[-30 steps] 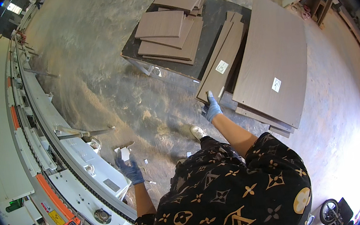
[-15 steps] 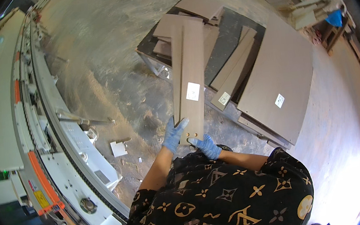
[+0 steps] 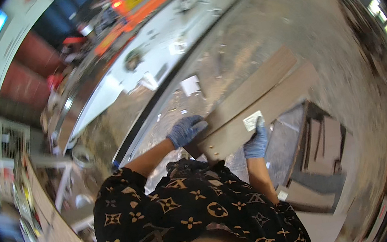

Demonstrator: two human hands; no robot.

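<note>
Brown wood-grain boards [image 3: 253,99], two long narrow ones side by side, are held in front of the person's body, slanting away toward the upper right. Half a second ago they pointed almost straight ahead, with both hands at the near end. Now the left hand [image 3: 187,131] is closed on the left edge close to that end, while the right hand [image 3: 256,142] has moved farther up and grips the right edge, its thumb beside the white label [image 3: 252,120] (the print is too blurred to make out). A full second ago the left hand was still off to the left, away from the boards.

The whole view has swung round. The dark-topped table [image 3: 317,181], which stood ahead, is now at the lower right, with other brown panels [image 3: 329,143] on it. The white machine [image 3: 155,43] with its orange rail [image 3: 155,7], formerly along the left, now runs across the upper part. A small white piece [image 3: 190,86] lies on the floor [image 3: 315,14], between the machine and the held boards.
</note>
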